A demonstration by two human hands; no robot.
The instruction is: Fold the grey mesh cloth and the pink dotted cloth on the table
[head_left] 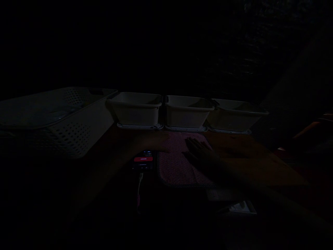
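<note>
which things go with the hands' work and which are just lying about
Seemingly in use:
pink rectangular cloth mat, right hand over it, left hand at its edge

Seemingly lying about:
dark lit-screened phone
three pale plastic tubs
pale perforated plastic basket

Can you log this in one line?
left hand: at left edge of pink cloth; right hand: spread over cloth; behind: three tubs; nearby: lit phone

Place: work spot at 1 wooden tabletop (265, 163), very dimly lit; whether home or workshop cannot be told. Shown by: 1 pink cloth (174, 166), laid flat; 3 pale tubs (187, 117), set in 1 row; 1 perforated basket (100, 121), placed at left; 1 lit phone (143, 164). Surroundings are mostly hidden by darkness.
</note>
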